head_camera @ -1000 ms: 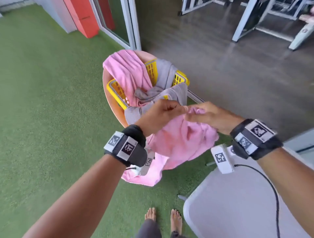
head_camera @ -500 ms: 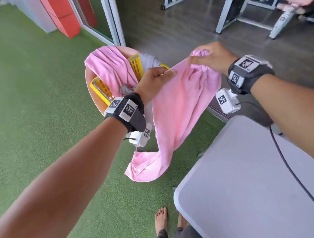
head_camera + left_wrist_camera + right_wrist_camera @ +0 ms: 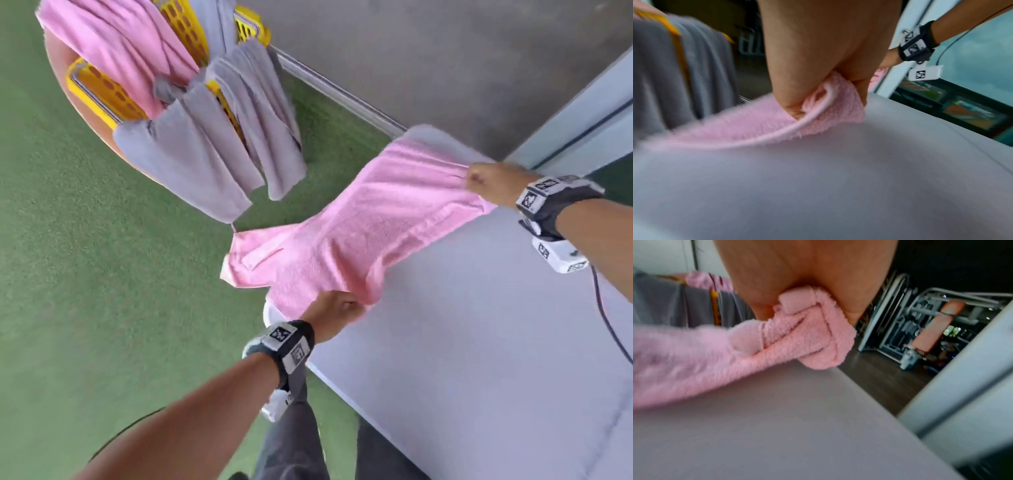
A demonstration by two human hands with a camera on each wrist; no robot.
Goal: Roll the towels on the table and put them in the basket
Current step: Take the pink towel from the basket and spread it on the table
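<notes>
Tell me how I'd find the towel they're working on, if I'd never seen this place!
Find the grey table at the right. A pink towel is stretched over its corner, one end hanging off, held by the left hand and right hand. The other pink towel and grey towels just hang from the yellow basket.

Bare table (image 3: 479,342) right of the pink towel (image 3: 359,222) gives passing room.

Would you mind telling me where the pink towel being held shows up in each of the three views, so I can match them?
Head: pink towel at centre, stretched from the left hand to the right hand.
Left wrist: its corner at centre, pinched.
Right wrist: left and centre, bunched in the grip.
Shared landmark: the grey table beneath it.
</notes>
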